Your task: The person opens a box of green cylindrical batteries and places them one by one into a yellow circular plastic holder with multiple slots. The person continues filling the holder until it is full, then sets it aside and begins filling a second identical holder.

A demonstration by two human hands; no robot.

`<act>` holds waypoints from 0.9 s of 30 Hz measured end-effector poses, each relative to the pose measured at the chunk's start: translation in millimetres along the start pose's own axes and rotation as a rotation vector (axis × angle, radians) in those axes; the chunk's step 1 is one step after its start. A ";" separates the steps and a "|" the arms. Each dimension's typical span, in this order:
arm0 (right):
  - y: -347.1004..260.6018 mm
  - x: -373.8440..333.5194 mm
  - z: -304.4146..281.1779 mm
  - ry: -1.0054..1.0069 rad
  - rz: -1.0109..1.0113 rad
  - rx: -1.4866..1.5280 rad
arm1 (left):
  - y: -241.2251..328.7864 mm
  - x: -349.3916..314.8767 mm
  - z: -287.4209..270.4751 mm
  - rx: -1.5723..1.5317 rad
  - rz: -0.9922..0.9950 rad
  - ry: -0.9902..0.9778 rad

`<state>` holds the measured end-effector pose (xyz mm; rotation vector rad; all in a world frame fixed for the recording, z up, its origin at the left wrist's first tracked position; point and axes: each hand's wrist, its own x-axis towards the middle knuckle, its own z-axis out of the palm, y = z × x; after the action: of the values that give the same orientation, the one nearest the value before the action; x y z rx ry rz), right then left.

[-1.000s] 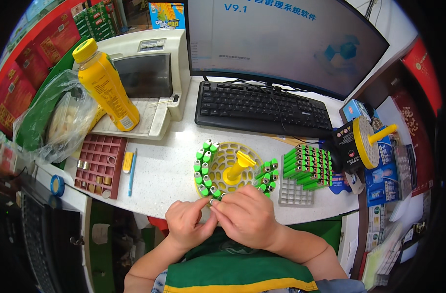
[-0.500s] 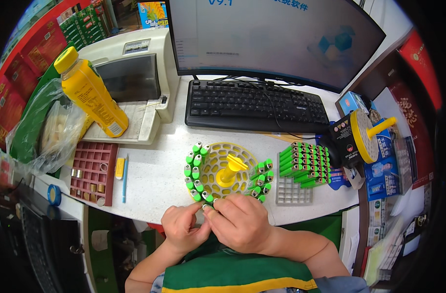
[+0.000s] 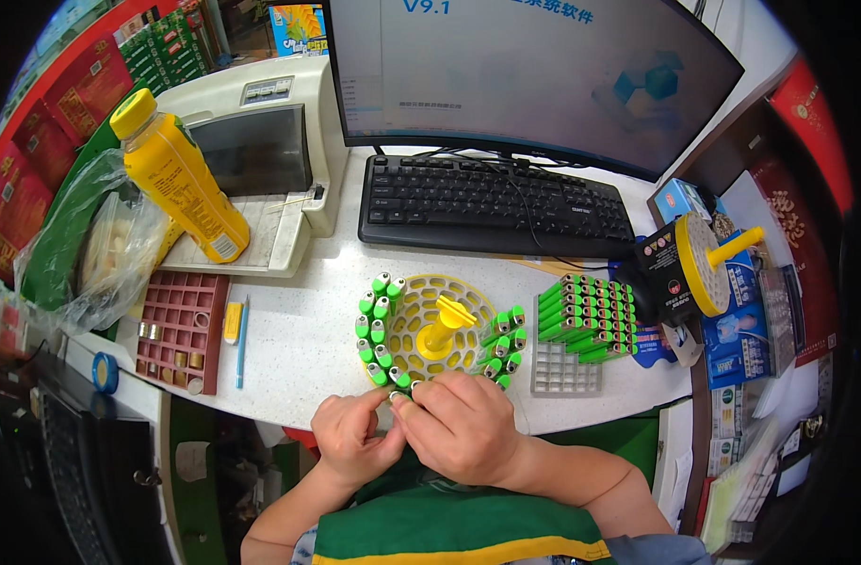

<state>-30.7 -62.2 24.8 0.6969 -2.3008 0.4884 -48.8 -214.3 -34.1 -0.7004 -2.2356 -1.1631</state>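
A round yellow rack (image 3: 421, 320) with a central yellow handle stands on the white desk, with several green-capped tubes (image 3: 374, 325) standing in its outer holes on the left and right. My left hand (image 3: 350, 438) and my right hand (image 3: 463, 424) meet at the desk's front edge, just below the rack. Their fingertips pinch a small tube (image 3: 396, 398) between them; most of it is hidden by the fingers. To the right, a grey square rack (image 3: 581, 325) holds several more green-capped tubes lying tilted.
A black keyboard (image 3: 492, 202) and a monitor (image 3: 534, 75) lie behind the rack. A yellow bottle (image 3: 176, 179) stands on a beige printer (image 3: 261, 160) at the left. A dark red grid tray (image 3: 181, 330) and a blue pen (image 3: 243, 341) lie at the front left. A second yellow rack (image 3: 699, 264) stands at the right.
The hands stay together at the front edge with small finger movements. The view has shifted slightly, so the desk's things sit a little lower in the picture.
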 end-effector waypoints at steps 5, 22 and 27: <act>-1.1 -1.7 0.2 -0.004 0.011 0.002 | -0.5 -0.9 -0.4 0.002 -0.001 -0.004; 32.9 -69.4 -35.4 0.143 0.572 0.402 | -5.0 -18.1 -14.0 -0.060 -0.148 -0.137; 39.8 -81.2 -1.7 0.024 0.744 0.696 | 9.1 -6.1 -1.4 -0.011 -0.267 -0.329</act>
<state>-2.6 -2.0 -36.6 0.0842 -2.2988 1.6697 -38.1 -212.2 -32.2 -0.6501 -2.6655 -1.2602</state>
